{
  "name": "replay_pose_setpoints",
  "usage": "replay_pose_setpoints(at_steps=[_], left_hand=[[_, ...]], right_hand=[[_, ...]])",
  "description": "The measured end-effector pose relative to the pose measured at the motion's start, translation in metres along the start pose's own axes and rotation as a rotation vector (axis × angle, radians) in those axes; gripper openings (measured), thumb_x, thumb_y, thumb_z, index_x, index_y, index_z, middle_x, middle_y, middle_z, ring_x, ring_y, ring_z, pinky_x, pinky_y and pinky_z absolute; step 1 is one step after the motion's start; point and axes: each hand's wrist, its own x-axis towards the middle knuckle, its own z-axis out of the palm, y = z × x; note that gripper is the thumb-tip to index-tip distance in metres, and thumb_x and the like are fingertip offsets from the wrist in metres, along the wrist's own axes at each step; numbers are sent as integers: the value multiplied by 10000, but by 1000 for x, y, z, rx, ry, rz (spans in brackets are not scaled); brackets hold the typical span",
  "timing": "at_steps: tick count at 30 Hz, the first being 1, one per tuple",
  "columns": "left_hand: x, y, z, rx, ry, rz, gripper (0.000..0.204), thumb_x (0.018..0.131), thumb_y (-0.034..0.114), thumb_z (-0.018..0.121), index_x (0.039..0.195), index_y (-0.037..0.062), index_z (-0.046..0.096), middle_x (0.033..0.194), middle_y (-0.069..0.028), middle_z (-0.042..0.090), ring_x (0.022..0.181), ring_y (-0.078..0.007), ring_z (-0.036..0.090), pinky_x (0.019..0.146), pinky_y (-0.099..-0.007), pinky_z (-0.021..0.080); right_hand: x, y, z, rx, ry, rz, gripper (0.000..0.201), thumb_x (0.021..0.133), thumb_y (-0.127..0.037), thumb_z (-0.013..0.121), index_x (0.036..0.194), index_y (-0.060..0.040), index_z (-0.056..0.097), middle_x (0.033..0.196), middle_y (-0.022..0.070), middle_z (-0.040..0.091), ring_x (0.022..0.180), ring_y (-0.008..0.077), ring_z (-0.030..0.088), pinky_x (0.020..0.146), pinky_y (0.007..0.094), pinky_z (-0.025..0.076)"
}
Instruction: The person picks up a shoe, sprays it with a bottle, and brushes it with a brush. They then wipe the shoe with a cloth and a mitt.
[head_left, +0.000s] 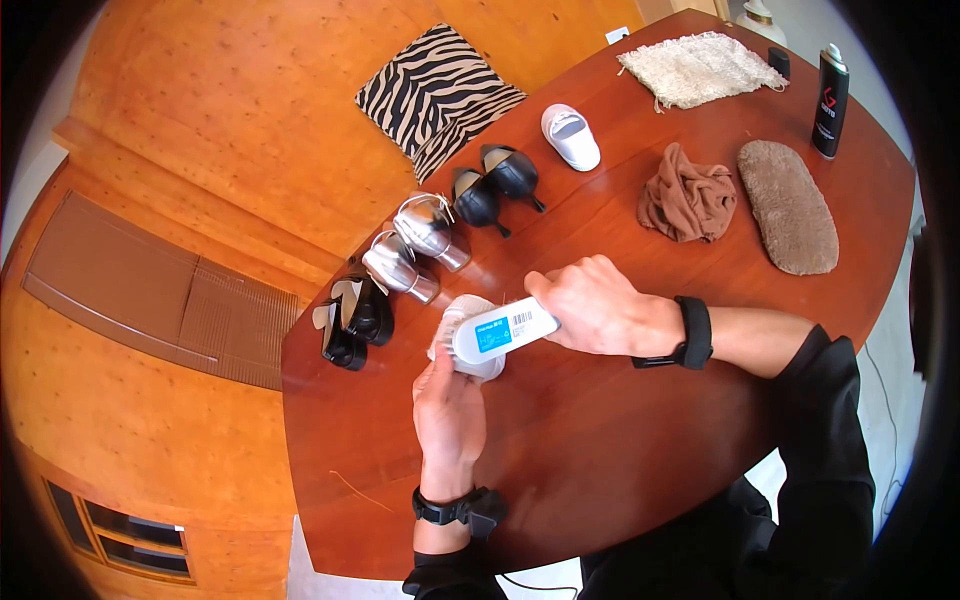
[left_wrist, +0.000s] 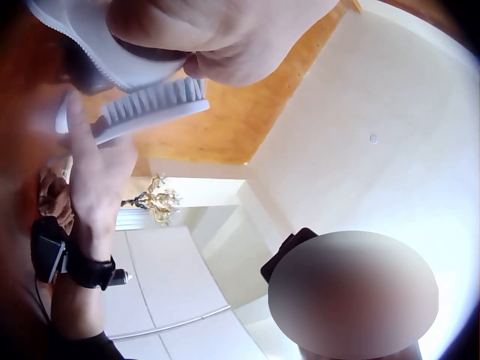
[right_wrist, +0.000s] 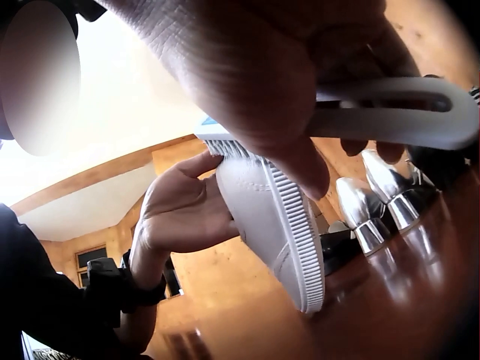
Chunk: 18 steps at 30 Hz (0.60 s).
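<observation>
Over the middle of the table, my left hand (head_left: 450, 425) holds a white shoe (right_wrist: 259, 199) with a ribbed sole edge. In the right wrist view the shoe is tilted, its sole edge toward that camera. My right hand (head_left: 598, 305) grips the handle of a white scrub brush (head_left: 495, 333) with a blue label on its back. The brush's pale bristles (left_wrist: 154, 101) lie right at one end of the shoe, close to the left fingertips. From the head view, the brush covers part of the shoe.
A matching white shoe (head_left: 578, 150), black heels (head_left: 512, 172), silver heels (head_left: 430, 230) and black shoes (head_left: 372, 312) line the table's far edge. To the right lie a brown cloth (head_left: 688, 195), a fuzzy brown pad (head_left: 788, 208), a cream cloth (head_left: 700, 68) and an upright black spray can (head_left: 829, 105).
</observation>
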Motion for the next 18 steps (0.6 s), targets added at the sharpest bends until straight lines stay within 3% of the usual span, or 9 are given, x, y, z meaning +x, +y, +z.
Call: replay_pose_setpoints(at_steps=[4, 6, 8, 16, 18], left_hand=[[-6, 19, 23, -181, -75, -25, 485, 982, 328, 365, 1327, -12, 385, 1310, -87, 478, 1192, -215, 446, 989, -387, 346], [-7, 19, 26, -308, 4, -48, 498, 983, 346, 337, 1349, 8, 350, 1340, -86, 452, 1197, -227, 441, 967, -386, 362], [-5, 17, 25, -351, 30, -64, 488, 982, 343, 341, 1336, 9, 367, 1332, -90, 462, 1181, -226, 452, 944, -377, 373], [14, 3, -8, -481, 25, -95, 425, 981, 315, 343, 1258, 12, 456, 1235, -90, 543, 1085, -221, 513, 854, -348, 416], [18, -1, -23, -627, -121, -101, 426, 986, 284, 321, 1276, -6, 435, 1279, -121, 518, 1184, -261, 475, 997, -400, 367]], right_hand=[[2, 2, -4, 61, 102, -12, 299, 691, -169, 701, 798, 1, 479, 667, 150, 594, 611, 360, 593, 528, 440, 474], [4, 3, -5, 100, 147, -22, 312, 692, -179, 707, 802, 4, 480, 667, 153, 597, 616, 362, 597, 532, 439, 476], [6, 5, -5, 40, 16, 74, 312, 699, -181, 705, 811, 11, 486, 653, 161, 601, 627, 361, 606, 548, 441, 481], [7, 29, 3, -137, -125, 14, 220, 703, -132, 672, 826, 13, 560, 667, 147, 624, 633, 307, 635, 551, 391, 490], [7, 37, 8, -154, -144, -19, 200, 697, -113, 667, 827, 5, 571, 666, 140, 626, 638, 298, 638, 556, 383, 489]])
